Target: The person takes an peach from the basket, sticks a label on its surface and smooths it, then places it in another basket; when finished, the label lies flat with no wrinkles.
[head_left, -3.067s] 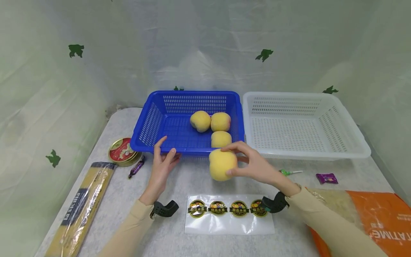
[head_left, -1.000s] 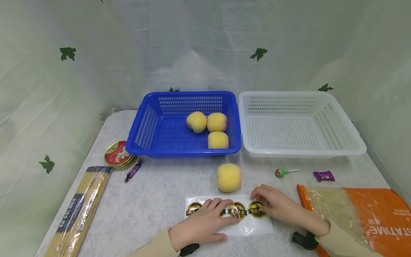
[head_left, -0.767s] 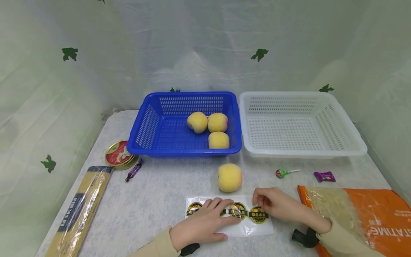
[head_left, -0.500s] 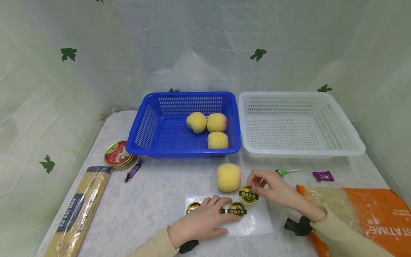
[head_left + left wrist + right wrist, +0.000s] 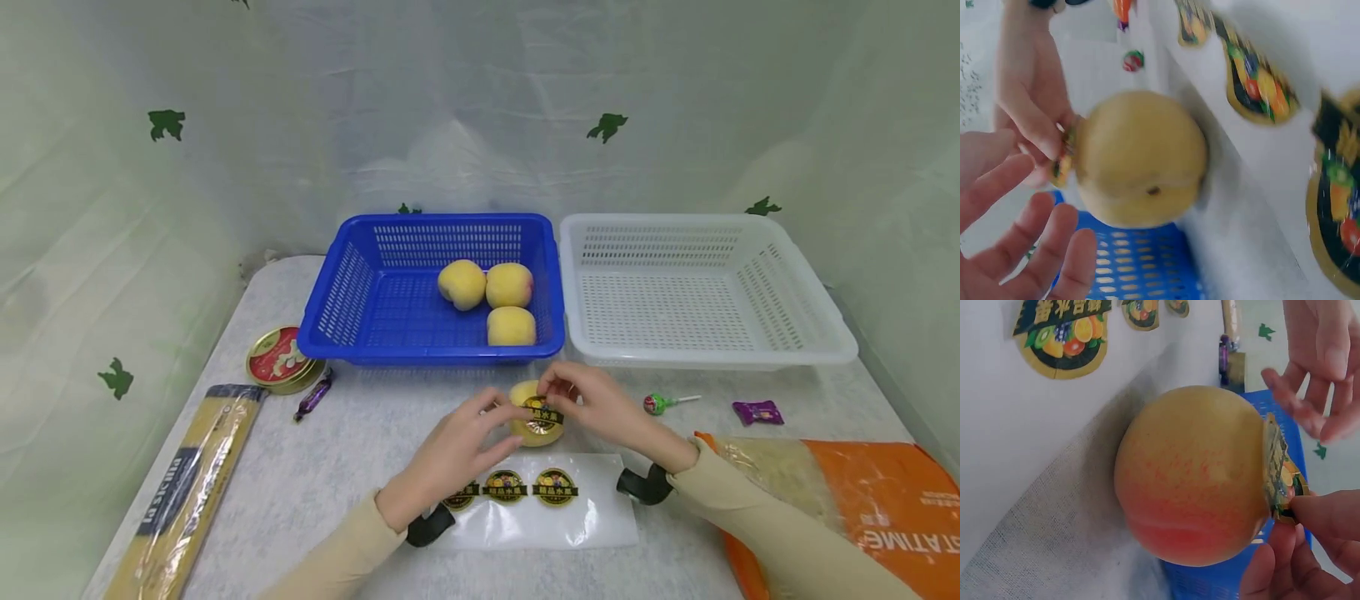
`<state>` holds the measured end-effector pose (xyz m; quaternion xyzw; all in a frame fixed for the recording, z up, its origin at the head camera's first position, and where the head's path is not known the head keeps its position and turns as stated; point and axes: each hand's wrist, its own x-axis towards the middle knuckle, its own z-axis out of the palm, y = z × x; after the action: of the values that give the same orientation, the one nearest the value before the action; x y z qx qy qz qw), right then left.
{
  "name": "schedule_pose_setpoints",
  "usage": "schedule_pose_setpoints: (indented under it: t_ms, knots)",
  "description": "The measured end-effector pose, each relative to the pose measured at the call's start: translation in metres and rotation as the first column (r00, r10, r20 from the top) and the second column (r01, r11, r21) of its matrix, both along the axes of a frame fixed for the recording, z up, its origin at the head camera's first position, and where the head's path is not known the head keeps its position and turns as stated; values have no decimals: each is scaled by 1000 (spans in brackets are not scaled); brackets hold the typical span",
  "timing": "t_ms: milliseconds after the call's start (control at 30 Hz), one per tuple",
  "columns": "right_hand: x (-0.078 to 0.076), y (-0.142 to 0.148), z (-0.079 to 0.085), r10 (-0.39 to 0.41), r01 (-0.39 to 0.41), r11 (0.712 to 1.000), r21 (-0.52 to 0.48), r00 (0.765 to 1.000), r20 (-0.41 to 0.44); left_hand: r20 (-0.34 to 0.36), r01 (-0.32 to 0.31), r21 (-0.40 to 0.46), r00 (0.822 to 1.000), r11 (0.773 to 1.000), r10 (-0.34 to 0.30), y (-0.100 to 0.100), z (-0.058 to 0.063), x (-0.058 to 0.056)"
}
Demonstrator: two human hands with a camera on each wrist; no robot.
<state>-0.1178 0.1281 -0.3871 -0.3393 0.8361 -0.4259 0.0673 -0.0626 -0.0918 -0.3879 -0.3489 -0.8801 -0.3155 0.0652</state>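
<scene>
A yellow peach (image 5: 524,391) with a red blush stands on the table in front of the blue basket. My right hand (image 5: 596,407) pinches a round black-and-gold fruit sticker (image 5: 543,419) between thumb and finger. In the right wrist view the sticker (image 5: 1280,469) stands at the top of the peach (image 5: 1191,481); whether it is stuck there I cannot tell. My left hand (image 5: 456,446) is at the peach's left with fingers spread, holding nothing, as the left wrist view shows. Below the peach lies a white sticker sheet (image 5: 558,525) bearing more such stickers.
Three peaches sit in the blue basket (image 5: 405,354), beside a white basket (image 5: 712,360). Left are a round tin (image 5: 279,357), a wrapped candy (image 5: 313,397) and a spaghetti pack (image 5: 187,483). Right are a lollipop (image 5: 656,404), a purple candy (image 5: 757,412) and an orange bag (image 5: 877,500).
A peach came from the blue basket to the table. My right hand peeled the rightmost sticker and brought it to the peach. My left hand left the sheet and rose toward the peach.
</scene>
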Motion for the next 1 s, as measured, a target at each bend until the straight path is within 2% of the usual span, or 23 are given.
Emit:
schedule_pose_setpoints:
  t_ms: [133, 333, 433, 500, 633, 700, 867, 933, 1000]
  knots:
    - [-2, -3, -4, -11, 10, 1000, -21, 999, -45, 70, -46, 34, 997, 998, 44, 2, -7, -13]
    - [2, -1, -13, -20, 13, 998, -60, 993, -117, 117, -54, 76, 992, 996, 45, 10, -19, -23]
    - [5, 1, -15, -15, 12, 999, -34, 995, -101, 148, -52, 118, 988, 992, 34, 14, -24, -26]
    - [6, 3, -17, -9, 8, 1000, -11, 999, -52, 184, -54, 136, 983, 989, 29, 15, -26, -28]
    - [6, 5, -23, 19, -18, 1000, -25, 998, 55, 275, -68, 166, 961, 984, 20, 16, -29, -32]
    - [5, 5, -25, 34, -29, 998, -57, 996, 85, 328, -78, 194, 945, 978, 10, 16, -30, -34]
    - [4, 4, -30, 44, -33, 992, -123, 996, 82, 453, -101, 280, 891, 955, -38, 14, -32, -37]
    - [4, 3, -32, 43, -32, 990, -135, 996, 78, 473, -101, 294, 880, 951, -52, 13, -33, -38]
    - [3, 3, -32, 42, -28, 989, -147, 995, 92, 476, -95, 293, 878, 951, -59, 13, -32, -39]
